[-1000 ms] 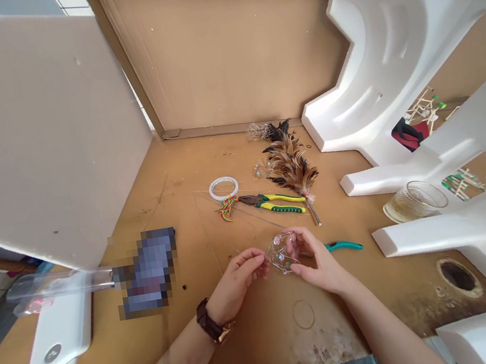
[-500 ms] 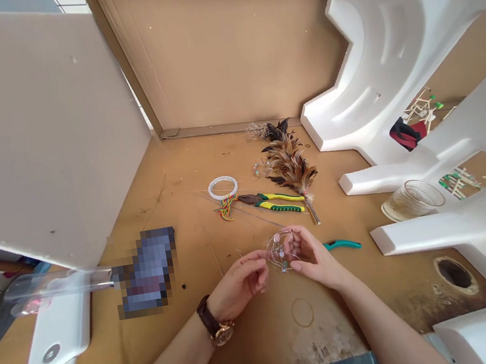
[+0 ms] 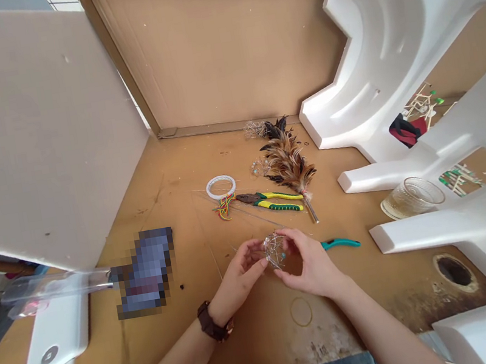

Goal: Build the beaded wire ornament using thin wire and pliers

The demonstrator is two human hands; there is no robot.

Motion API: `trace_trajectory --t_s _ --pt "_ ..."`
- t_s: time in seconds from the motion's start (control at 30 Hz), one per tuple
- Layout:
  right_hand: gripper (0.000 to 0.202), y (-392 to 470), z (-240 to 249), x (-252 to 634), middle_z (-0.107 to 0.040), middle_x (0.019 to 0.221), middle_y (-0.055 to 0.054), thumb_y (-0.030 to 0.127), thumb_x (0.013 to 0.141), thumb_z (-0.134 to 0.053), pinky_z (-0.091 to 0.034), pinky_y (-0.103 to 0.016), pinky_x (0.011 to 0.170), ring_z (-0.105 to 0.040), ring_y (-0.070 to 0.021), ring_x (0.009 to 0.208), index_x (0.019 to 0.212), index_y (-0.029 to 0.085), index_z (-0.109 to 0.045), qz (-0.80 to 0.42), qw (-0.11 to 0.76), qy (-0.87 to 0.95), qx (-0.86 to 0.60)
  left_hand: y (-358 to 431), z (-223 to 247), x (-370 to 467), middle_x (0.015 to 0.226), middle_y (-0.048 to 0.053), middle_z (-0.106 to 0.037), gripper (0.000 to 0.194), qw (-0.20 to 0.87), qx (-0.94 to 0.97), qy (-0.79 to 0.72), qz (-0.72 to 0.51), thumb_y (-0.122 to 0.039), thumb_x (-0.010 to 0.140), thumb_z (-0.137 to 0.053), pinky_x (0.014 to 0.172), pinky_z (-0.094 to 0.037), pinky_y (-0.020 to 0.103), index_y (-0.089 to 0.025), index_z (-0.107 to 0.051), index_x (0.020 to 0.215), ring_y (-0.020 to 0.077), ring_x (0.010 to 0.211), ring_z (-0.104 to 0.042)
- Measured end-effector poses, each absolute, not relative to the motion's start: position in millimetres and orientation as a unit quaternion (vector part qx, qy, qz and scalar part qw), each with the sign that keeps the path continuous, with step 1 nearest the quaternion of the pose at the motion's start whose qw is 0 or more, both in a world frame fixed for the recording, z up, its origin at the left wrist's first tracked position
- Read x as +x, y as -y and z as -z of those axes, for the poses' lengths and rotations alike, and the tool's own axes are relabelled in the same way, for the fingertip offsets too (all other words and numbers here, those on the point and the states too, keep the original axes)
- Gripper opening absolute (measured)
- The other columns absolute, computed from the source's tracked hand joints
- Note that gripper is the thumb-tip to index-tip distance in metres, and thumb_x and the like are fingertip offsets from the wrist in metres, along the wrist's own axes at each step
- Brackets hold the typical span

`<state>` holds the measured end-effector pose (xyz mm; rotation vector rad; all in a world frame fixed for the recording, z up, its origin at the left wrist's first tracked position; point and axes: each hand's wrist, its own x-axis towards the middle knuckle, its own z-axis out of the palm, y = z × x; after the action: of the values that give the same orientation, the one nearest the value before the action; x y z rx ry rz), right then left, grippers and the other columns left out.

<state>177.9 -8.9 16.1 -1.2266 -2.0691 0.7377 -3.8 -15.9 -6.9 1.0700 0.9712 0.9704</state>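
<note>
Between my two hands is a small ball of bent silver wire with beads (image 3: 275, 252). My left hand (image 3: 247, 265) pinches its left side between thumb and fingers. On the other side, the fingertips and thumb of my right hand (image 3: 307, 259) grip its right edge. Just beyond lie pliers with yellow and green handles (image 3: 273, 200), and thin loose wires stretch over the table near them. A teal tool handle (image 3: 341, 243) pokes out behind my right hand; its other end is hidden.
A feather duster (image 3: 288, 159) lies beyond the pliers, with wire bundles (image 3: 255, 129) beside it. Left of the pliers are a white ring (image 3: 220, 187) and coloured threads (image 3: 225, 207). A glass (image 3: 411, 197) sits by white foam (image 3: 399, 237) at right; a blurred-out phone (image 3: 149, 271) is at left.
My left hand has turned and closed on the left side of the wire ball, where before its fingers only reached toward it. The ball has rotated in my right hand.
</note>
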Motion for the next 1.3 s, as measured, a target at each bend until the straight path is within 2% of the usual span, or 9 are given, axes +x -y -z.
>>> trace_trajectory --t_s 0.23,0.37,0.5,0.63,0.7,0.83,1.07,1.17,1.3 --pt "0.062 11.8 -15.2 173.8 -0.051 0.086 -0.003 0.026 0.063 -0.064 -0.043 -0.031 0.067 -0.048 -0.0151 0.072 0.118 0.021 -0.038 -0.33 0.32 0.781 -0.423 15.2 7.0 -6.6 0.109 0.008 -0.055 0.034 0.642 0.504 -0.403 -0.415 -0.029 0.078 -0.059 0.086 -0.041 0.032 -0.018 -0.049 0.108 0.0181 0.097 -0.052" --pt "0.056 11.9 -11.5 172.2 -0.049 0.084 -0.001 0.021 0.067 -0.063 -0.045 -0.028 0.064 -0.05 -0.012 0.068 0.116 0.022 -0.036 -0.442 0.365 0.719 -0.393 15.5 3.1 -7.4 0.097 0.005 -0.058 0.027 0.642 0.495 -0.407 -0.42 -0.031 0.077 -0.059 0.08 -0.042 0.027 -0.017 -0.052 0.099 0.0162 0.09 -0.053" --pt "0.048 10.0 -6.9 174.1 -0.051 0.089 0.0 0.024 0.072 -0.061 -0.044 -0.022 0.051 -0.049 -0.0061 0.056 0.112 0.025 -0.034 -0.584 0.392 0.623 -0.343 15.7 0.7 -8.3 0.085 0.002 -0.058 0.021 0.655 0.479 -0.405 -0.42 -0.032 0.078 -0.059 0.071 -0.042 0.025 -0.017 -0.054 0.091 0.0127 0.075 -0.052" --pt "0.046 7.7 -2.7 177.2 -0.053 0.098 -0.002 0.03 0.075 -0.061 -0.045 -0.021 0.047 -0.055 -0.0051 0.05 0.111 0.027 -0.032 -0.673 0.371 0.568 -0.295 15.7 -0.3 -9.6 0.097 0.005 -0.06 0.027 0.669 0.48 -0.392 -0.41 -0.029 0.077 -0.06 0.076 -0.041 0.027 -0.018 -0.055 0.1 0.0158 0.086 -0.053" --pt "0.047 7.6 -1.3 178.2 -0.054 0.099 -0.003 0.031 0.074 -0.062 -0.047 -0.023 0.049 -0.057 -0.006 0.053 0.11 0.026 -0.032 -0.688 0.366 0.561 -0.28 15.1 -0.7 -11.0 0.099 0.006 -0.06 0.029 0.676 0.489 -0.379 -0.4 -0.027 0.076 -0.061 0.078 -0.041 0.028 -0.018 -0.056 0.103 0.0169 0.089 -0.053" --pt "0.048 9.0 -0.6 178.9 -0.053 0.101 -0.004 0.028 0.072 -0.064 -0.05 -0.024 0.054 -0.056 -0.0065 0.058 0.11 0.025 -0.034 -0.685 0.366 0.566 -0.277 12.7 -2.3 -15.2 0.096 0.005 -0.06 0.029 0.677 0.516 -0.363 -0.378 -0.023 0.074 -0.06 0.072 -0.04 0.026 -0.018 -0.058 0.102 0.0165 0.084 -0.052" --pt "0.046 9.3 1.7 178.5 -0.058 0.095 -0.003 0.026 0.072 -0.064 -0.05 -0.024 0.052 -0.056 -0.0073 0.057 0.108 0.024 -0.036 -0.706 0.327 0.554 -0.297 14.4 -8.9 -17.1 0.085 0.005 -0.06 0.025 0.651 0.57 -0.379 -0.329 -0.027 0.074 -0.059 0.071 -0.04 0.026 -0.017 -0.058 0.098 0.0164 0.078 -0.053" --pt "0.045 8.7 2.0 179.1 -0.059 0.091 -0.002 0.027 0.072 -0.063 -0.05 -0.024 0.05 -0.057 -0.0078 0.056 0.107 0.023 -0.036 -0.728 0.3 0.546 -0.286 15.9 -11.5 -19.8 0.074 0.002 -0.059 0.026 0.66 0.58 -0.377 -0.293 -0.03 0.071 -0.063 0.063 -0.04 0.023 -0.016 -0.059 0.092 0.0144 0.07 -0.052" --pt "0.042 6.0 -1.8 180.8 -0.056 0.079 0.001 0.027 0.069 -0.067 -0.044 -0.017 0.042 -0.052 -0.007 0.055 0.102 0.021 -0.042 -0.734 0.318 0.534 -0.273 16.3 -12.7 -22.9 0.057 -0.004 -0.05 0.024 0.705 0.564 -0.349 -0.251 -0.032 0.07 -0.065 0.047 -0.034 0.017 -0.016 -0.056 0.086 0.0066 0.048 -0.044"
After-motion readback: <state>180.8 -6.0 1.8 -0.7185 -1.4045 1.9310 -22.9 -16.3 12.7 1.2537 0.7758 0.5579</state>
